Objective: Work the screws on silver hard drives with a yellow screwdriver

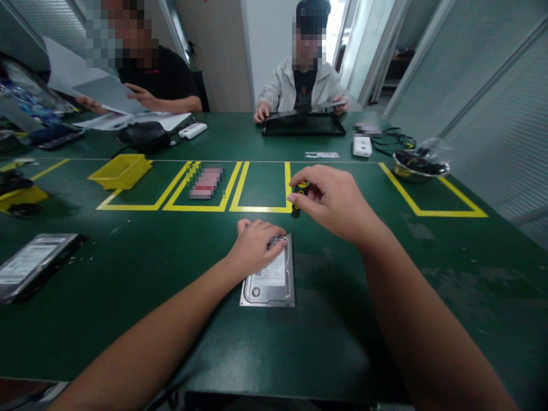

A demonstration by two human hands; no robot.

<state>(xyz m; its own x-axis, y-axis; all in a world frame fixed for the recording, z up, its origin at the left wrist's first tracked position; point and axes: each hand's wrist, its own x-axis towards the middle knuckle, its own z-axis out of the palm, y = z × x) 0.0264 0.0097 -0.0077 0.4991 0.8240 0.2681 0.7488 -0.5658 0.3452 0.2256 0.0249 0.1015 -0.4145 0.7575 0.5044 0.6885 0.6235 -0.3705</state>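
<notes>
A silver hard drive (pixel 269 285) with a white label lies flat on the green table in front of me. My left hand (pixel 257 245) is closed over its far part, fingers curled across the top and hiding some of the label. In my right hand (pixel 327 197) is a black and yellow screwdriver (pixel 296 208), pinched by the handle and held nearly upright. Its thin shaft points down at the drive's far right corner; whether the tip sits in a screw is too small to tell.
Another hard drive (pixel 36 262) lies at the left. Beyond the yellow tape lines stand a yellow bin (pixel 122 171) and a metal bowl (pixel 417 171) of dark items. Across the table, one person holds papers (pixel 92 83), another a panel above a black tray (pixel 303 127).
</notes>
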